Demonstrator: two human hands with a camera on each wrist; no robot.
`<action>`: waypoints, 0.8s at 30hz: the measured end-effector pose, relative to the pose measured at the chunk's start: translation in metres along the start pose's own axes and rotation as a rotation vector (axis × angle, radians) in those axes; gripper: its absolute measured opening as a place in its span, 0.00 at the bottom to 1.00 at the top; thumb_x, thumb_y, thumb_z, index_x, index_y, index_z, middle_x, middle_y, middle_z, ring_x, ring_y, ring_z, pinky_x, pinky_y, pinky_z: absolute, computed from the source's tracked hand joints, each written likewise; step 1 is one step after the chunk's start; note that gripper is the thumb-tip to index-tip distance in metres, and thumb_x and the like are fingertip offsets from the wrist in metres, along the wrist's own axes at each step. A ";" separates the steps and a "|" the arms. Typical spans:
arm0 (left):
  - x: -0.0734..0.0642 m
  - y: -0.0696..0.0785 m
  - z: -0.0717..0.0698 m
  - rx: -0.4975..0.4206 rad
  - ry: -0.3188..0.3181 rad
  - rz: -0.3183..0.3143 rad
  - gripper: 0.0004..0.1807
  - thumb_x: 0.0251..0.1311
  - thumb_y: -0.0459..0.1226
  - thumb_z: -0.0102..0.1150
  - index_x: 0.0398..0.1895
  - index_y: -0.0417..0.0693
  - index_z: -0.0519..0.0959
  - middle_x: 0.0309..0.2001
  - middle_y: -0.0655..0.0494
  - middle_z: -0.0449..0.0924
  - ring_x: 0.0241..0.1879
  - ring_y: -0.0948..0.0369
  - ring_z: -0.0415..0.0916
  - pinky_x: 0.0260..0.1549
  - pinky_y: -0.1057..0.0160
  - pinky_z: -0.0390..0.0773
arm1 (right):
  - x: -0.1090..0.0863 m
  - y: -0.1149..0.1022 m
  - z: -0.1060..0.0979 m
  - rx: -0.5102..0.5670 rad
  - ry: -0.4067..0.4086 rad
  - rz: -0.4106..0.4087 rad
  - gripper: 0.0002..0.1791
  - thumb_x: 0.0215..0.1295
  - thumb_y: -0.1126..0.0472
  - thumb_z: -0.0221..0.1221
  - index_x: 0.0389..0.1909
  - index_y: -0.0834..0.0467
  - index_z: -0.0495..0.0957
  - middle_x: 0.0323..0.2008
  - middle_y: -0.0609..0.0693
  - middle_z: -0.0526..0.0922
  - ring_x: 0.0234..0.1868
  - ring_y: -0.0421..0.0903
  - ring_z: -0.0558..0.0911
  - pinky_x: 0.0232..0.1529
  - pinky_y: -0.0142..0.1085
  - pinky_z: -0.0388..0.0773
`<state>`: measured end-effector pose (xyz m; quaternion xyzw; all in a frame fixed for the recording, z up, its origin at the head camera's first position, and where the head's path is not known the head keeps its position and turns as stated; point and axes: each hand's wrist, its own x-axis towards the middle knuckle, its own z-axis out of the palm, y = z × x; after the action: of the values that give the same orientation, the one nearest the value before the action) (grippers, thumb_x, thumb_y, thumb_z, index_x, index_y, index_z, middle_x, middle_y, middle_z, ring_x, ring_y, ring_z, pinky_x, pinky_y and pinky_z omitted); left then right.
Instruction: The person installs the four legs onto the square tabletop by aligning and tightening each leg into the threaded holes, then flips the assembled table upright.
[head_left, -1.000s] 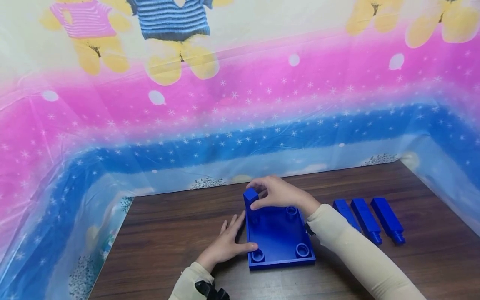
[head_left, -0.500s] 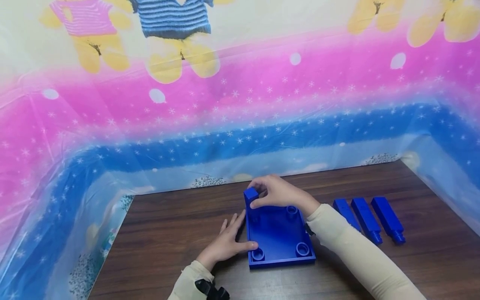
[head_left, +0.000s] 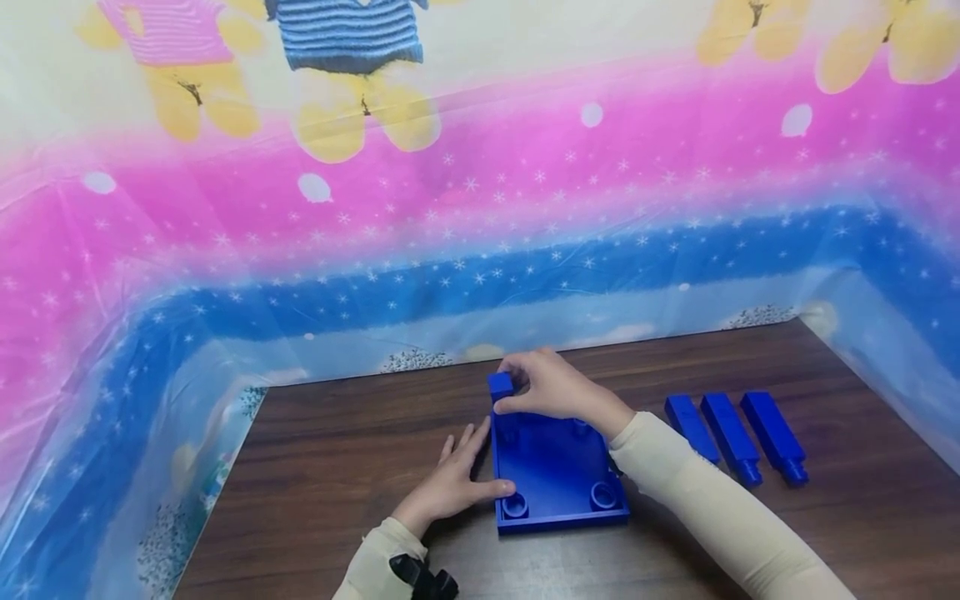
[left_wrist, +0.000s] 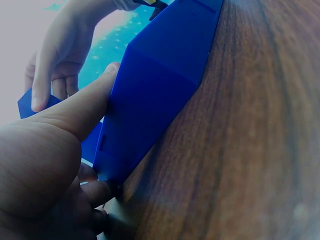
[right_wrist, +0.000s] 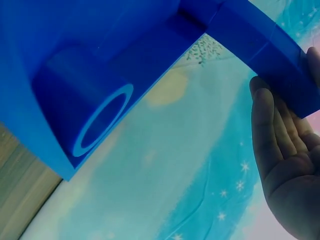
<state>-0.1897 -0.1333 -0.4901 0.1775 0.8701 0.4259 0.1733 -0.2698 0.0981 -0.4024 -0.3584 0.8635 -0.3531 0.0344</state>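
Note:
A square blue toy tabletop (head_left: 555,458) lies underside up, with a round socket in each corner. At its far left corner stands a square blue table leg (head_left: 500,385), its lower end down at the socket there. My right hand (head_left: 555,387) grips this leg near its top, thumb in front and fingers behind. The right wrist view also has the leg (right_wrist: 270,50), rising out of the corner beside an open socket (right_wrist: 102,122). Along the left side rests my left hand (head_left: 453,483), fingers extended against the edge and thumb over the rim near the front left socket (head_left: 514,505).
Several more matching parts lie to the right: a blue leg (head_left: 692,427), a second leg (head_left: 729,433) and a third leg (head_left: 772,433), with threaded ends visible on two. The wooden table (head_left: 337,467) is backed by a printed cloth (head_left: 450,208).
The held leg has turned a little in my right hand, so its top now faces squarer to the front. My right hand has shifted slightly with it; the left hand stays put.

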 end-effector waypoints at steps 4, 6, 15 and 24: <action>0.000 0.001 0.000 -0.001 0.003 -0.016 0.62 0.63 0.63 0.69 0.88 0.50 0.44 0.84 0.34 0.41 0.82 0.34 0.27 0.74 0.26 0.34 | -0.001 -0.004 0.002 -0.049 0.039 0.002 0.17 0.62 0.51 0.76 0.45 0.56 0.85 0.34 0.41 0.89 0.36 0.35 0.86 0.44 0.38 0.85; 0.000 0.001 0.001 -0.002 0.004 -0.030 0.62 0.62 0.64 0.69 0.88 0.51 0.44 0.84 0.34 0.40 0.82 0.33 0.26 0.73 0.24 0.35 | -0.002 -0.005 0.002 -0.059 0.056 0.001 0.17 0.61 0.52 0.77 0.44 0.56 0.85 0.33 0.40 0.88 0.34 0.34 0.85 0.42 0.37 0.84; -0.002 0.005 0.001 -0.017 0.009 -0.037 0.62 0.62 0.63 0.70 0.87 0.45 0.46 0.84 0.34 0.40 0.81 0.33 0.24 0.72 0.23 0.34 | -0.003 -0.009 0.009 -0.078 0.084 0.033 0.18 0.61 0.51 0.77 0.41 0.55 0.79 0.29 0.40 0.83 0.25 0.36 0.78 0.30 0.32 0.75; 0.003 0.000 0.000 0.000 -0.081 0.035 0.58 0.70 0.59 0.63 0.86 0.40 0.41 0.85 0.37 0.36 0.83 0.39 0.23 0.74 0.32 0.21 | -0.004 -0.004 0.008 -0.063 0.074 0.005 0.18 0.62 0.52 0.77 0.42 0.54 0.79 0.29 0.39 0.82 0.25 0.37 0.77 0.30 0.33 0.74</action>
<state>-0.1923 -0.1324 -0.4905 0.2096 0.8592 0.4213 0.2010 -0.2621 0.0938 -0.4061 -0.3440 0.8758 -0.3385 -0.0080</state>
